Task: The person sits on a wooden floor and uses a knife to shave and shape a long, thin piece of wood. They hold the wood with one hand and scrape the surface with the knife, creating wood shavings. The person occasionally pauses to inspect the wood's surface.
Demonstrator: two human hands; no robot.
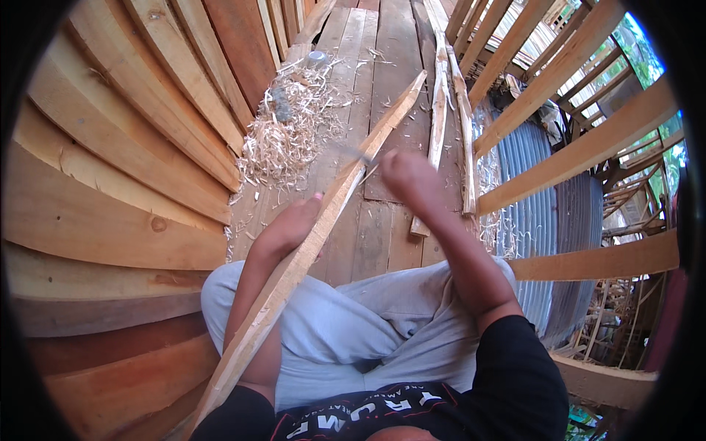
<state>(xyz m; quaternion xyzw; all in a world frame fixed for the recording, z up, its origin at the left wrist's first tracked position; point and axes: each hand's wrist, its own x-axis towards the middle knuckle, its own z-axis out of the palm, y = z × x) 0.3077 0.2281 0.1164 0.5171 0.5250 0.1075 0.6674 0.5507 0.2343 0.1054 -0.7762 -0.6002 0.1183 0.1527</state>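
Note:
A long, squared wooden pole [300, 257] slants across my lap, from beside my left upper arm up to a tapered far end above the plank floor. My left hand [293, 224] is wrapped round its middle from the left side, the fingers partly hidden behind the wood. Farther along, my right hand [409, 176] is closed and smeared by motion. It grips a knife [365, 158], whose handle is hidden in the fist. The blurred blade lies across the pole, and a thin sliver of wood stands out beside it.
Curly wood shavings [283, 136] are heaped on the plank floor [349, 242] at the left, near a small metal can [316, 59]. Long rough strips [439, 110] lie at the right. A board wall [125, 184] rises left; slatted railing [588, 184] stands right, with corrugated metal sheets [529, 220] beyond.

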